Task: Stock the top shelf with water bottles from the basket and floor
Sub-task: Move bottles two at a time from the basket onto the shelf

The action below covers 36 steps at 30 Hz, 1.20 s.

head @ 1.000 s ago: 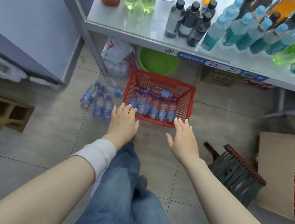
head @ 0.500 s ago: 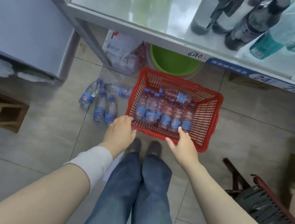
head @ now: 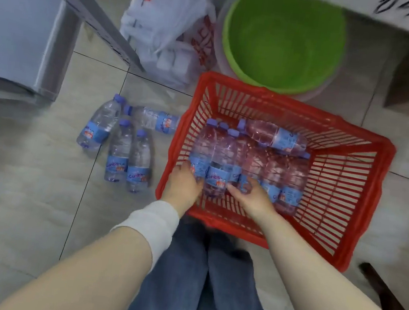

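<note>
A red plastic basket (head: 294,109) stands on the tiled floor in front of my knees. Inside it several clear water bottles (head: 292,177) with blue labels and purple caps lie in a row, and one more bottle (head: 271,136) lies across their necks. Both hands are inside the basket at its near left corner. My left hand (head: 183,184) curls round the bottom of the leftmost bottle (head: 203,146). Fingers of my right hand (head: 251,197) curl over a neighbouring bottle (head: 252,161). Several more bottles (head: 120,148) lie on the floor left of the basket. Only the shelf's front edge (head: 401,17) shows.
A green basin (head: 283,34) and a white plastic bag (head: 163,25) sit behind the basket under the shelf. The shelf's grey slanted upright (head: 87,7) runs at upper left beside a grey cabinet (head: 19,23). A dark stool leg (head: 388,299) lies at right.
I have bent down closer to the basket. Both hands went from its near rim down into it and now lie on the bottles at its left end.
</note>
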Each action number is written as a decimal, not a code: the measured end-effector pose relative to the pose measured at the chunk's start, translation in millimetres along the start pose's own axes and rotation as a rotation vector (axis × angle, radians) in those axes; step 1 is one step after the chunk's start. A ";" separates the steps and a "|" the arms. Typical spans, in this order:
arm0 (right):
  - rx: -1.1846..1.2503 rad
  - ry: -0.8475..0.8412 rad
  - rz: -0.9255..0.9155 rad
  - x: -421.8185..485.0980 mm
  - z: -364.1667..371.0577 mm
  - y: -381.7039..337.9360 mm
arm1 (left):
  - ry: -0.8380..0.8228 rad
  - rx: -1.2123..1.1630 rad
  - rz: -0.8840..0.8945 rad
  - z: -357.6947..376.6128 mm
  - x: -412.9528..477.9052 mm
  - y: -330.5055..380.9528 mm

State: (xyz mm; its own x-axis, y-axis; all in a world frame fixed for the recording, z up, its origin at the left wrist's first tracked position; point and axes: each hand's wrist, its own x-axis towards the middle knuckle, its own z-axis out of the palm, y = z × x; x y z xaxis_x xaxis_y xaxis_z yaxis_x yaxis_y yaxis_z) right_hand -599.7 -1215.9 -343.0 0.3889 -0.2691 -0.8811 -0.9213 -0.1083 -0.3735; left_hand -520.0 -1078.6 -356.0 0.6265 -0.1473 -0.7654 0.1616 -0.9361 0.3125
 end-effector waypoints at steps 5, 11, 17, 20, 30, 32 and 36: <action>0.039 -0.003 0.056 93.4 39.0 18.2 | 0.022 0.041 -0.079 42.0 67.6 -9.1; 0.139 0.138 0.090 131.7 66.0 37.9 | 0.085 0.180 -0.040 70.9 84.3 -17.6; 0.111 0.106 0.106 133.7 54.4 40.7 | 0.081 0.185 -0.052 72.2 81.8 -19.7; 0.099 0.096 0.133 130.3 38.4 49.2 | 0.082 0.086 -0.093 72.3 79.3 -17.5; 0.037 0.201 0.170 125.7 15.5 81.8 | 0.142 0.130 -0.206 94.7 92.6 -13.5; 0.031 0.216 0.159 129.1 22.1 82.2 | 0.163 0.114 -0.235 96.6 93.4 -11.7; 0.005 0.237 0.159 128.7 31.7 84.6 | 0.199 0.142 -0.230 100.9 95.4 -13.8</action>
State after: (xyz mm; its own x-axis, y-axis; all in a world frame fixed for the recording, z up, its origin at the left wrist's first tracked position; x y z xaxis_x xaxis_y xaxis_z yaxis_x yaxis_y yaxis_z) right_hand -627.5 -1229.4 -497.2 0.2273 -0.4984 -0.8366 -0.9703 -0.0426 -0.2382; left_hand -539.3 -1112.0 -490.1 0.7247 0.1256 -0.6775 0.2173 -0.9747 0.0518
